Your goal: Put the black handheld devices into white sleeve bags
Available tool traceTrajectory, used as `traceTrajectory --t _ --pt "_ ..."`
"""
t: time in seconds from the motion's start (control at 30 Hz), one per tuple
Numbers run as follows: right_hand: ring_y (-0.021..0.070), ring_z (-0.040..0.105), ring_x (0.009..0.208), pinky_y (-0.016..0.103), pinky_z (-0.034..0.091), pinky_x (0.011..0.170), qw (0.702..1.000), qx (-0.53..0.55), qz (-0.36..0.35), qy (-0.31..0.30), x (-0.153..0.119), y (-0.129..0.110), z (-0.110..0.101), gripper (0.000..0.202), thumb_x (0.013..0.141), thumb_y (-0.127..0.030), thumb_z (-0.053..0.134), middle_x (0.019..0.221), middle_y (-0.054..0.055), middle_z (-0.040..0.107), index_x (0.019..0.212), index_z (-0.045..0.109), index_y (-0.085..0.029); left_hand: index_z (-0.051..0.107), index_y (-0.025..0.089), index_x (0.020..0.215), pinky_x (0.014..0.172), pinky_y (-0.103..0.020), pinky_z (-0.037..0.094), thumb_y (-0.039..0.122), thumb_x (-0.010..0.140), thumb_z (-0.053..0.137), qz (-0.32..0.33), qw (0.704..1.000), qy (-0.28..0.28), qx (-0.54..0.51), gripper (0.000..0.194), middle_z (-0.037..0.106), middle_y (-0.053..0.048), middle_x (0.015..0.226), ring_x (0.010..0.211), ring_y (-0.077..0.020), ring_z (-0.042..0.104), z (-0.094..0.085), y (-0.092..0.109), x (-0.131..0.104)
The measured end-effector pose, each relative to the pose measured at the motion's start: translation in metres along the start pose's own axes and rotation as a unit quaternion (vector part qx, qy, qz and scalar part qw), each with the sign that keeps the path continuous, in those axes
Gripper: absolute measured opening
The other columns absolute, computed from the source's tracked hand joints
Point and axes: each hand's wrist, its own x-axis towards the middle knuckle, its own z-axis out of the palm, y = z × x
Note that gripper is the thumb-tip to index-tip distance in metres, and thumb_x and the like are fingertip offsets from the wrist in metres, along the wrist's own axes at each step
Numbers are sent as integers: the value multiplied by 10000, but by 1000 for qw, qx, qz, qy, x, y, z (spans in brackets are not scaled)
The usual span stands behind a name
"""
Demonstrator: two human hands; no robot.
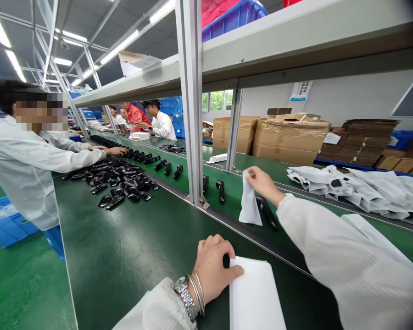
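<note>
My left hand (213, 266), with a watch and bangles at the wrist, pinches the top corner of a stack of flat white bags (254, 293) near the table's front. Farther out, my right hand (263, 183) grips the upper end of a white bag (249, 205), which hangs over the green conveyor belt; whether anything is inside it I cannot tell. Just beside that bag lies a black handheld device (267, 213), partly behind it and my wrist. Another black device (220, 191) rests on the belt to the left.
A metal post (190, 105) rises between table and belt. Black parts (124, 181) are piled on the green table (131, 243), where a co-worker (30, 151) reaches across. Filled white bags (361, 188) lie beyond the belt, before cardboard boxes (289, 140). A shelf (296, 41) hangs overhead.
</note>
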Motion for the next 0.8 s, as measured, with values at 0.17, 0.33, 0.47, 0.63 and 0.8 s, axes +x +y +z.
traceTrajectory --t 0.17,0.33,0.47,0.63,0.8 --pt "189 619 885 275 435 779 991 -25 -58 -120 -2 -31 75 546 846 -167 584 974 32 672 1366 447 -262 548 189 695 786 -335 317 166 839 581 43 999 9 -10 149 551 26 752 783 -163 493 3 5 -1" --pt "230 603 1018 422 472 892 985 -45 -32 -161 -7 -50 134 313 905 -306 616 1146 73 624 1196 589 -193 527 178 659 760 -343 312 210 883 588 62 998 17 27 234 543 13 745 776 -167 475 4 7 0" --pt "218 601 1028 433 499 888 991 0 30 -127 -9 -49 145 246 943 -322 571 1197 80 597 1138 602 -175 489 162 632 775 -338 322 148 835 641 74 996 38 37 254 529 23 692 745 -150 471 7 3 1" --pt "205 677 892 370 543 790 980 148 78 -110 -26 -49 117 366 969 -223 317 1000 96 659 1317 417 -163 575 207 726 855 -324 323 69 737 707 113 990 74 -34 191 582 64 687 734 -120 494 12 -5 -2" --pt "252 689 986 416 532 875 885 447 88 -99 -85 -45 58 758 858 -401 600 1078 88 681 1460 159 -268 570 207 688 847 -316 335 111 715 762 101 989 85 -65 217 551 74 663 686 -106 485 14 -8 -5"
